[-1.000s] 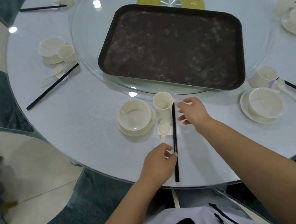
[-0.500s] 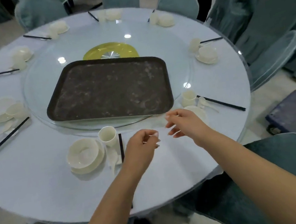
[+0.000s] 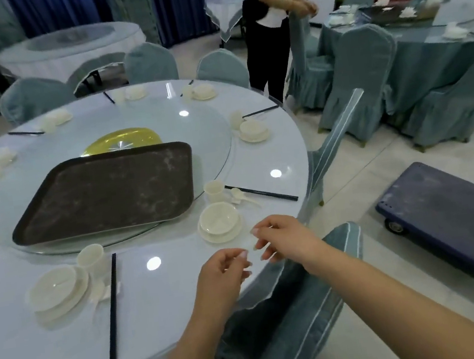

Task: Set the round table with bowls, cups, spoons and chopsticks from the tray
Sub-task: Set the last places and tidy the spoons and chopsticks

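The fingers of the left hand [image 3: 223, 273] are loosely curled, with thumb and forefinger tips near each other, and they pinch nothing that I can see; the fingers of the right hand [image 3: 281, 240] are relaxed and a little spread, also with nothing in them. Both hands hang close together above the near edge of the round table [image 3: 164, 319], apart from all the tableware. The nearest things are the place setting just beyond the right hand, a bowl on its saucer [image 3: 220, 222] with a cup [image 3: 214, 191], a spoon [image 3: 239, 195] and black chopsticks [image 3: 260, 192] behind it, and the setting to the left of the left hand, where a second bowl [image 3: 56, 287], a cup [image 3: 91, 256], a spoon [image 3: 99, 292] and long chopsticks [image 3: 113, 310] lie side by side. Farther out, the brown tray [image 3: 102, 193] sits on the glass turntable [image 3: 209, 128] in the middle, and its surface looks bare. Around the far rim I can count more settings of pale bowls, cups and dark chopsticks, one at each seat as far as the view reaches (the left ones are blurred, so I cannot check their spoons). In my judgement the task is nearly or fully done: nothing is left on the tray to lay out, and what remains is perhaps only to straighten pieces and take the tray away.
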Demonstrator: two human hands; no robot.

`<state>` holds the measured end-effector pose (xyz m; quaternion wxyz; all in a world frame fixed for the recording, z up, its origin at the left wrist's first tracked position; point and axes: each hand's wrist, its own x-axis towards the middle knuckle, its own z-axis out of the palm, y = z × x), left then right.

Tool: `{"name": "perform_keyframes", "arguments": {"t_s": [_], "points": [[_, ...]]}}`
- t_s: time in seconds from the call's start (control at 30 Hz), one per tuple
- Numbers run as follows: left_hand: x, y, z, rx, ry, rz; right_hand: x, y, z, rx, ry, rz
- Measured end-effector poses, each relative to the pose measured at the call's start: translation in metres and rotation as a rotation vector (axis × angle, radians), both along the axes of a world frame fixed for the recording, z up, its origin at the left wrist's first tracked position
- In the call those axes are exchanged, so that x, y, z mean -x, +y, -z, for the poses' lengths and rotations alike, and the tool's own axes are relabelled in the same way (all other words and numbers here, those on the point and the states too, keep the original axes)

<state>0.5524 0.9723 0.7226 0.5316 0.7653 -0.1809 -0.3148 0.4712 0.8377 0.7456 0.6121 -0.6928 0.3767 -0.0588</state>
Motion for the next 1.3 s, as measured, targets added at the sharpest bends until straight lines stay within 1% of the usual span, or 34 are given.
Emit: {"name": "perform_keyframes", "arguments": {"t_s": [0.2,0.3,0.47,0.57,0.8,0.97,1.13,1.3], "points": [[0.004,-0.022,-0.013,0.075,0.055,0.028,0.024,-0.022,-0.007,-0.012,-0.014,0.082],[0.004,-0.035,-0.008,0.090,0.065,0.044,0.029,-0.036,-0.008,-0.026,-0.024,0.098],[0.005,-0.055,0.008,0.029,0.082,0.029,0.033,-0.066,0.000,-0.046,-0.046,0.131],[0.008,-0.072,0.013,-0.003,0.075,0.020,0.032,-0.088,0.007,-0.049,-0.051,0.113],[0.020,-0.163,0.024,-0.021,0.120,-0.154,0.041,-0.178,0.023,-0.116,-0.070,0.013],[0.045,-0.243,0.034,-0.036,0.134,-0.273,0.060,-0.269,0.036,-0.178,-0.058,-0.053],[0.052,-0.271,0.035,-0.048,0.131,-0.455,0.052,-0.320,0.046,-0.206,-0.005,-0.167],[0.040,-0.275,0.045,-0.061,0.143,-0.615,0.020,-0.333,0.059,-0.256,0.051,-0.279]]}}
